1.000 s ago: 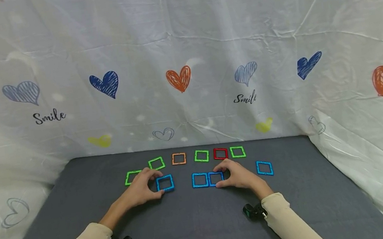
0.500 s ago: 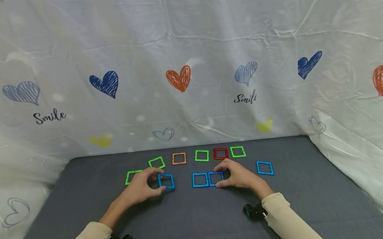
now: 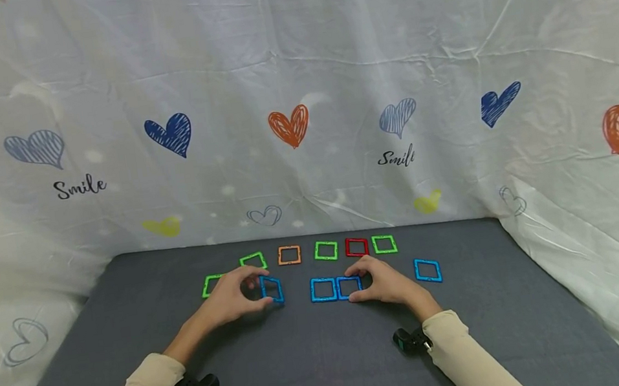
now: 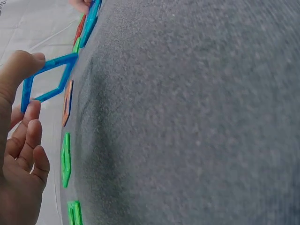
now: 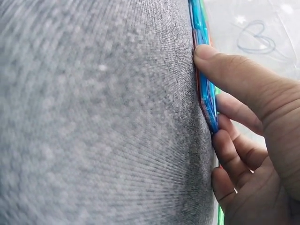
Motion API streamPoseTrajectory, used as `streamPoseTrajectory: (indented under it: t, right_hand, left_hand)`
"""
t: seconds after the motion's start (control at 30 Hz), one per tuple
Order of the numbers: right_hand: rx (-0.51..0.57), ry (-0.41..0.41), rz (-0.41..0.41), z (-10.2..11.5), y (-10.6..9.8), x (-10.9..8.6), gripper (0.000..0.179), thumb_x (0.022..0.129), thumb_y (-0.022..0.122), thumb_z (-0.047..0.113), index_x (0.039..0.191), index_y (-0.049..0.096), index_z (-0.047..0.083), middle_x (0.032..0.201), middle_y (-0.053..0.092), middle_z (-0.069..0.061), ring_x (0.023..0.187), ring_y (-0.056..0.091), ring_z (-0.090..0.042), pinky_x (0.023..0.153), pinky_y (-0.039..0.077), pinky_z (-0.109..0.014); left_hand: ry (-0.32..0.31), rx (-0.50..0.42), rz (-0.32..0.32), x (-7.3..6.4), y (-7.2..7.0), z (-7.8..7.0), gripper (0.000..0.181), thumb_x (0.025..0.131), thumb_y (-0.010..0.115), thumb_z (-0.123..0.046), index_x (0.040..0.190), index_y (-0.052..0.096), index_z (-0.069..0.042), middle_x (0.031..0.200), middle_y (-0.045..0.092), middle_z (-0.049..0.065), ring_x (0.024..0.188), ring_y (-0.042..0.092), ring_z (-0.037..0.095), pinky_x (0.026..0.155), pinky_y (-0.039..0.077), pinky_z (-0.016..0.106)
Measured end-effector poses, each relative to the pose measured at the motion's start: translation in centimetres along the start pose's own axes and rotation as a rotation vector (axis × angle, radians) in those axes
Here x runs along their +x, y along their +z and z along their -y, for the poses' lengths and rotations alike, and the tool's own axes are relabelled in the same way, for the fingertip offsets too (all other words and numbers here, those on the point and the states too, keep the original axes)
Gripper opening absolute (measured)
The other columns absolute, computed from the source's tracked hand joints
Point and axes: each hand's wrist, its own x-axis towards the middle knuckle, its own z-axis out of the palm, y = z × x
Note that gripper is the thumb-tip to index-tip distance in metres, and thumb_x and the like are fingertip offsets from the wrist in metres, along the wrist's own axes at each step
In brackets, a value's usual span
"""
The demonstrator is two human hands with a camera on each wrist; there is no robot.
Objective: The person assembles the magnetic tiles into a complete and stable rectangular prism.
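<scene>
My left hand (image 3: 234,297) pinches a blue square magnetic tile (image 4: 56,61) between thumb and fingers. That tile is raised at a slant over the cloth, and its open frame shows clearly in the left wrist view. On the right, my right hand (image 3: 382,282) grips the edge of a second blue tile (image 5: 206,82), lying flat, with the thumb on the near side and fingers on the far side. A third blue tile (image 3: 312,291) lies flat edge to edge with it, on its left. A gap of table separates the raised tile from this pair.
Along the back of the grey table (image 3: 320,361) lie green tiles (image 3: 326,258), an orange tile (image 3: 291,263) and a red tile (image 3: 357,255). Another blue tile (image 3: 429,281) lies right of my right hand. A white heart-printed curtain (image 3: 339,150) hangs behind.
My left hand has shifted slightly right and away from me, turning its blue tile so that it looks narrower and steeper. The right hand and the flat pair have stayed put.
</scene>
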Motion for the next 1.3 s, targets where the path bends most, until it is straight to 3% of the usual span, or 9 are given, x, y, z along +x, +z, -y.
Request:
streamPoseTrajectory:
  t: [0.7,1.3]
  right_hand:
    - [0.0,0.008,0.001,0.0,0.0,-0.1,0.048,0.085,0.087,0.026,0.125,0.069,0.006,0.118,0.058,-0.006,0.107,0.055,-0.025,0.094,0.047,-0.047]
    - [0.001,0.001,0.002,-0.1,-0.1,0.0,0.049,0.085,0.086,0.03,0.126,0.069,0.007,0.119,0.058,-0.004,0.107,0.055,-0.024,0.093,0.047,-0.047]
  left_hand:
    - [0.048,-0.031,0.021,2.5,1.9,-1.3,0.053,0.083,0.086,-0.032,0.123,0.07,-0.001,0.094,0.062,-0.003,0.081,0.057,0.015,0.072,0.05,0.036]
    - [0.022,-0.033,0.084,3.7,3.1,-2.0,0.053,0.084,0.084,-0.032,0.124,0.069,-0.001,0.094,0.061,-0.005,0.082,0.056,0.015,0.074,0.05,0.036]
